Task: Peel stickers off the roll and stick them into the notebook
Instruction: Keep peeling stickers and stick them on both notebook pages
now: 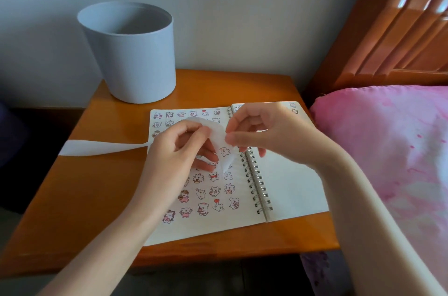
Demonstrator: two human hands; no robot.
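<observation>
A spiral notebook (286, 189) lies open on the wooden bedside table; its left page is covered with several small cartoon stickers, its right page is mostly blank. A white sticker strip (215, 135) arches above the left page, and its used tail (97, 147) trails left over the table. My left hand (179, 147) pinches the strip from the left. My right hand (264, 128) pinches the strip's edge near a sticker (225, 151) just left of the spiral. Where the roll itself lies is hidden.
A light grey round bin (135, 53) stands at the back left of the orange-brown table (92, 198). A pink pillow (392, 150) and a wooden headboard (388, 29) are close on the right. A wall lies behind.
</observation>
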